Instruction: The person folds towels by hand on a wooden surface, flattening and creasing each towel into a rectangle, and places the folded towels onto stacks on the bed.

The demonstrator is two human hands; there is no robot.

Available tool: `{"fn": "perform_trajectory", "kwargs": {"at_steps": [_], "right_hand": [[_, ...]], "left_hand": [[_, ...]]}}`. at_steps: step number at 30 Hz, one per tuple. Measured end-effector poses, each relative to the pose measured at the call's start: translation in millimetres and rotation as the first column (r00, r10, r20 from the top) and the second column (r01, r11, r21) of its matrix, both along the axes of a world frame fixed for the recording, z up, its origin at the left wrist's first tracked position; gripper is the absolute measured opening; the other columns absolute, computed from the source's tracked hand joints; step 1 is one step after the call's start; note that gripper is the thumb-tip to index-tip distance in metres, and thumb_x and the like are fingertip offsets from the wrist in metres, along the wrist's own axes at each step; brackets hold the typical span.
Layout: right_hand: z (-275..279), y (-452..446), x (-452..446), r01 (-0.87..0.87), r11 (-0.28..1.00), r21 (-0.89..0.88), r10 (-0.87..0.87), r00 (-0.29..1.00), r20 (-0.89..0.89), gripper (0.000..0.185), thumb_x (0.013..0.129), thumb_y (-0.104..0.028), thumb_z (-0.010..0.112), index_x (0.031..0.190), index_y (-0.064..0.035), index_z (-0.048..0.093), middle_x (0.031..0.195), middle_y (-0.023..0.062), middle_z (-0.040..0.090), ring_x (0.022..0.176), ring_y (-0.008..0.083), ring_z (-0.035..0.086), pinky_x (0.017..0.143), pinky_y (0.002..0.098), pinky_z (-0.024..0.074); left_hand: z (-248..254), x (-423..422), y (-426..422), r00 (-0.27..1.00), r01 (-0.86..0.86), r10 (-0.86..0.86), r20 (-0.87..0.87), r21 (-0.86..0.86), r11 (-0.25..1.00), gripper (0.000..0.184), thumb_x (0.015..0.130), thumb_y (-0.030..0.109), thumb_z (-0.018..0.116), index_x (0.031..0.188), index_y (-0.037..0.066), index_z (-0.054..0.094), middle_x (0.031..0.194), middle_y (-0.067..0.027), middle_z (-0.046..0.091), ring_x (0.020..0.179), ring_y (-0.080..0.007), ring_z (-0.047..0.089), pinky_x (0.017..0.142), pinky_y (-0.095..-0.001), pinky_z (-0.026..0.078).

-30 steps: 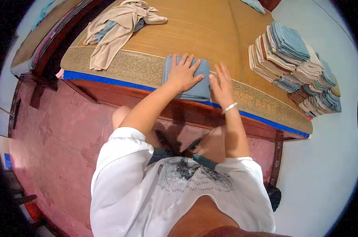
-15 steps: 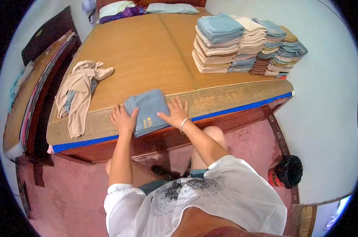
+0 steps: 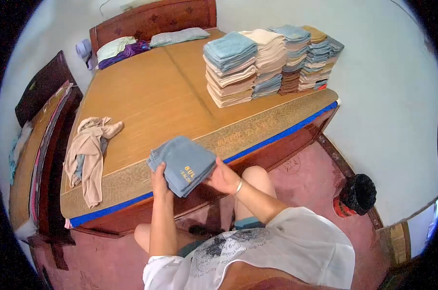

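Observation:
A folded blue-grey towel with yellow lettering is held between my two hands, over the front edge of the bed. My left hand grips its left side, thumb on top and the other fingers hidden underneath. At the right side, my right hand holds the towel's edge, with its fingers partly under the cloth. A crumpled beige towel lies to the left on the mat, with some blue-grey cloth showing beneath it.
Tall stacks of folded towels in blue, cream, brown and mustard stand at the bed's right side. Pillows lie by the headboard. A bin with a black bag stands on the floor at right, near the wall.
The folded towel lay flat on the bed edge under my open hands; now both hands grip it and it is lifted and tilted. The camera view has shifted, showing more headboard.

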State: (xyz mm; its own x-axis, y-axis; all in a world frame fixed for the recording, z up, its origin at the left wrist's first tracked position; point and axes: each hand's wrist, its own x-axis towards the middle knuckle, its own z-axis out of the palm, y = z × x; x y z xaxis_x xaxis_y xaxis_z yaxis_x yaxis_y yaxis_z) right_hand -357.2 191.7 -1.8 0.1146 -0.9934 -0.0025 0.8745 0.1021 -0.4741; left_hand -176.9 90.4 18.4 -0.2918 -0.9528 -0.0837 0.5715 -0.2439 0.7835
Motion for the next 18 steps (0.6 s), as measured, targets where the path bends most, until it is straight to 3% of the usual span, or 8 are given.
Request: {"fn": "perform_trajectory", "kwargs": {"at_steps": [2, 4, 8, 10, 12, 14, 15, 18], "right_hand": [[-1.1, 15.1, 6.7, -0.076, 0.993, 0.093, 0.064, 0.99, 0.124, 0.049, 0.085, -0.04, 0.052, 0.124, -0.0128, 0.04, 0.119, 0.0006, 0.05, 0.115, 0.0189, 0.042, 0.097, 0.0419, 0.032], [0.1, 19.1, 4.7, -0.099, 0.994, 0.044, 0.093, 0.988, 0.126, 0.046, 0.084, -0.038, 0.054, 0.121, -0.0134, 0.042, 0.116, 0.0008, 0.052, 0.112, 0.0178, 0.045, 0.094, 0.0426, 0.0355], [16.4, 17.0, -21.1, 0.138, 0.973, 0.188, -0.091, 0.966, -0.241, 0.038, 0.083, -0.016, 0.057, 0.119, -0.0112, 0.045, 0.11, 0.0035, 0.055, 0.102, 0.0188, 0.053, 0.083, 0.0399, 0.0462], [45.3, 28.2, -39.0, 0.222, 0.968, 0.118, -0.172, 0.926, -0.336, 0.037, 0.083, -0.013, 0.056, 0.118, -0.0084, 0.045, 0.111, 0.0058, 0.055, 0.101, 0.0187, 0.053, 0.082, 0.0398, 0.0469], [72.9, 35.4, -69.0, 0.308, 0.95, 0.059, -0.244, 0.844, -0.479, 0.039, 0.082, -0.01, 0.057, 0.118, -0.0058, 0.045, 0.113, 0.0072, 0.054, 0.1, 0.0184, 0.055, 0.083, 0.0394, 0.0466], [111.3, 44.0, -102.7, 0.366, 0.922, -0.127, -0.371, 0.737, -0.565, 0.041, 0.08, -0.008, 0.058, 0.119, -0.0043, 0.044, 0.112, 0.0077, 0.054, 0.098, 0.0186, 0.055, 0.084, 0.0371, 0.0463], [130.7, 48.8, -122.5, 0.362, 0.92, -0.149, -0.371, 0.686, -0.625, 0.042, 0.08, -0.008, 0.059, 0.118, -0.0031, 0.044, 0.11, 0.0076, 0.056, 0.097, 0.0181, 0.056, 0.084, 0.0353, 0.0463], [196.9, 58.9, -173.9, 0.413, 0.878, -0.244, -0.42, 0.416, -0.807, 0.043, 0.077, -0.011, 0.062, 0.116, -0.0019, 0.045, 0.105, 0.0065, 0.058, 0.093, 0.0167, 0.058, 0.084, 0.0324, 0.0467]], "left_hand": [[4.5, -16.3, 8.3, 0.999, 0.022, -0.021, -0.032, 0.02, 1.0, 0.044, 0.079, 0.016, 0.053, 0.118, -0.002, 0.042, 0.112, -0.0127, 0.052, 0.1, -0.0251, 0.053, 0.086, -0.0377, 0.045], [10.9, -33.5, 20.7, 0.997, 0.046, -0.043, -0.058, 0.051, 0.998, 0.043, 0.079, 0.016, 0.052, 0.117, -0.001, 0.043, 0.112, -0.0127, 0.052, 0.1, -0.0253, 0.053, 0.085, -0.0384, 0.045], [8.7, -52.8, 29.2, 0.994, 0.111, -0.111, 0.008, -0.042, 0.993, 0.045, 0.079, 0.014, 0.054, 0.121, 0.005, 0.039, 0.115, -0.0115, 0.05, 0.104, -0.0251, 0.051, 0.087, -0.0397, 0.044], [19.4, -63.3, 36.4, 0.986, 0.159, -0.15, 0.079, -0.119, 0.98, 0.05, 0.08, 0.018, 0.057, 0.124, 0.006, 0.037, 0.116, -0.011, 0.05, 0.103, -0.0247, 0.051, 0.085, -0.0386, 0.045], [21.2, -68.8, 29.2, 0.976, 0.171, -0.157, 0.153, -0.083, 0.982, 0.039, 0.084, 0.023, 0.055, 0.116, 0.006, 0.041, 0.106, -0.0093, 0.055, 0.098, -0.0212, 0.054, 0.077, -0.0351, 0.048], [22.6, -71.8, 13.1, 0.907, 0.323, -0.312, 0.282, 0.01, 0.946, 0.026, 0.087, 0.026, 0.052, 0.104, 0.008, 0.045, 0.095, -0.0063, 0.058, 0.089, -0.0165, 0.056, 0.068, -0.0302, 0.047], [30.4, -77.9, 7.9, 0.907, 0.305, -0.275, 0.32, -0.048, 0.951, 0.017, 0.089, 0.025, 0.049, 0.094, 0.009, 0.046, 0.085, -0.0029, 0.058, 0.079, -0.013, 0.056, 0.063, -0.0271, 0.045], [17.5, -92.9, -31.0, 0.884, 0.286, -0.165, 0.437, -0.226, 0.931, 0.02, 0.087, 0.021, 0.052, 0.099, 0.007, 0.047, 0.09, -0.0062, 0.059, 0.079, -0.0147, 0.058, 0.06, -0.0249, 0.045]]}}
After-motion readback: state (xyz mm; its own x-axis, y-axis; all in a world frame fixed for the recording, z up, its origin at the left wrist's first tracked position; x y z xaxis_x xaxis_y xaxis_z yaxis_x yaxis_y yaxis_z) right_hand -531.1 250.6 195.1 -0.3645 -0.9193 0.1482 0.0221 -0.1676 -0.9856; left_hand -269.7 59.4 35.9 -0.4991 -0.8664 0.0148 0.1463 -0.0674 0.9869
